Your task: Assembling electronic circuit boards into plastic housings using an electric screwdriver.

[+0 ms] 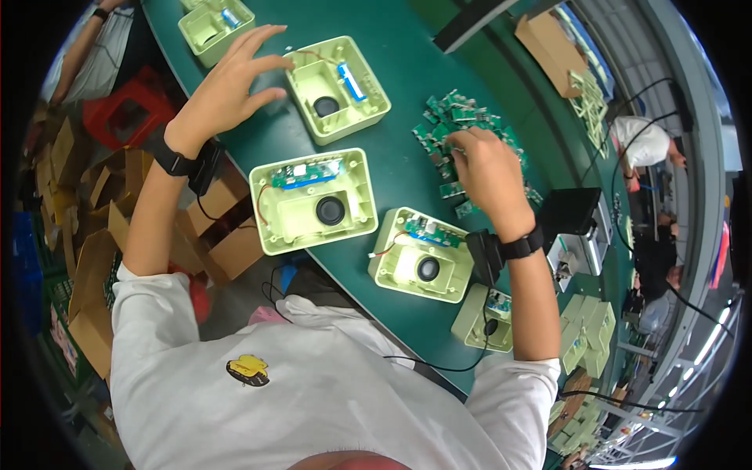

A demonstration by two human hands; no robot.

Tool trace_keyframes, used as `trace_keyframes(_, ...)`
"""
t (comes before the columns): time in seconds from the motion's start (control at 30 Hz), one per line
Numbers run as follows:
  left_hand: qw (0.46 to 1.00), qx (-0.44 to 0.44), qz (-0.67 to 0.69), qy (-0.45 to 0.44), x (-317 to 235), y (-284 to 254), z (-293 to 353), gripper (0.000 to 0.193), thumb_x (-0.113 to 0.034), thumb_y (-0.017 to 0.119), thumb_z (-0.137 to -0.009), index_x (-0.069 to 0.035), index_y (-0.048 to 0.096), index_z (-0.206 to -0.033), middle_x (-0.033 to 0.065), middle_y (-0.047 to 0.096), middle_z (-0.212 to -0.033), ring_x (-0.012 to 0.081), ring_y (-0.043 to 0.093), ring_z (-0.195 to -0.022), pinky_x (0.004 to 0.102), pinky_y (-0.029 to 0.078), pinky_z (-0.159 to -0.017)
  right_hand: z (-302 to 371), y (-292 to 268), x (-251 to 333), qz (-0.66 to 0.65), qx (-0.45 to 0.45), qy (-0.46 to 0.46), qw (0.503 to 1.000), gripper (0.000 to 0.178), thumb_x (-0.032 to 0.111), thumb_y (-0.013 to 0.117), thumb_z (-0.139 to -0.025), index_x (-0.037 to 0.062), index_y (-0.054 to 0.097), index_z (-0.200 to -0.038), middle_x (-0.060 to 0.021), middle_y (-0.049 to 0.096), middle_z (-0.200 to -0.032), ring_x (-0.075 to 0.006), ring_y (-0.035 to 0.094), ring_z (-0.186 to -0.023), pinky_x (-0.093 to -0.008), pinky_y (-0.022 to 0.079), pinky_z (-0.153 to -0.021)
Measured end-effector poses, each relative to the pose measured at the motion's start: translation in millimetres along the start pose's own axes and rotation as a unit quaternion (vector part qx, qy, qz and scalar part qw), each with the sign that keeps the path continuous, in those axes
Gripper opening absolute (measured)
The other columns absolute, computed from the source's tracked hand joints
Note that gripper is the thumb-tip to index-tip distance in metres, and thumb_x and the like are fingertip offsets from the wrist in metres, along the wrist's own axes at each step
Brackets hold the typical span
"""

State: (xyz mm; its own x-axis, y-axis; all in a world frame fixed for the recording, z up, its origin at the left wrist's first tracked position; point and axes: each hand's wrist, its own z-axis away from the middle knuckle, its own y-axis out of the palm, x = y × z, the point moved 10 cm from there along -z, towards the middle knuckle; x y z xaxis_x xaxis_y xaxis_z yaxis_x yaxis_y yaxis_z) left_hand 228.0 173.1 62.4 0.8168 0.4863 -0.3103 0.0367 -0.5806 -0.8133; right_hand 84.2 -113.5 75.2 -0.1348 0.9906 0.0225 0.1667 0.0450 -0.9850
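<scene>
My left hand (223,94) is spread, its fingertips at the left rim of a pale green plastic housing (369,112); I cannot tell whether they touch it. That housing contains a blue battery cell (352,82) and a round black speaker (325,106). My right hand (492,172) reaches into a heap of small green circuit boards (462,117), fingers bent down and closed; whatever is between the fingertips is hidden. Closer to me are two more housings, one in the middle (312,232) and one to its right (392,276), each fitted with a circuit board and a speaker.
Another housing (215,48) stands at the far left, and one more (470,319) lies below my right forearm. Stacked housings (587,333) and a black-topped device (576,210) are on the right. Cardboard boxes (94,290) and a red stool (129,110) stand left of the green table (407,70). Other people work nearby.
</scene>
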Motion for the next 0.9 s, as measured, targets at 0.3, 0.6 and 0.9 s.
trace_keyframes(0.3, 0.995, 0.049, 0.057, 0.072, -36, 21, -11, 0.049, -0.018, 0.088, -0.078, -0.010, 0.068, -0.122, 0.0137, 0.046, -0.162, 0.0389, 0.037, -0.153, 0.0487, 0.037, -0.122, -18, 2, -17, 0.076, 0.007, -0.022, 0.997, 0.015, 0.006, 0.074, -0.086, 0.0082, 0.077, -0.100, -0.0089, 0.072, -0.098, -0.0329, 0.069, -0.096, -0.0453, 0.057, -0.082)
trace_keyframes(0.6, 0.951, 0.113, 0.278, -0.078, 2, 65, -8, 0.095, -0.020, 0.089, -0.070, -0.013, 0.044, -0.153, 0.0157, 0.044, -0.162, 0.0378, 0.039, -0.153, 0.0469, 0.030, -0.127, -15, 4, -13, 0.024, 0.036, -0.041, 0.998, 0.020, 0.012, 0.081, -0.083, 0.0075, 0.075, -0.102, -0.0082, 0.071, -0.095, -0.0317, 0.069, -0.094, -0.0441, 0.057, -0.081)
trace_keyframes(0.9, 0.969, 0.084, 0.221, -0.070, -3, 53, -5, 0.062, -0.021, 0.092, -0.071, -0.009, 0.050, -0.115, 0.0209, 0.048, -0.155, 0.0402, 0.046, -0.146, 0.0445, 0.038, -0.120, -64, -7, -22, -0.338, 0.005, 0.173, 0.925, 0.034, 0.022, 0.080, -0.094, -0.0023, 0.067, -0.114, -0.0117, 0.071, -0.079, -0.0210, 0.074, -0.072, -0.0357, 0.056, -0.065)
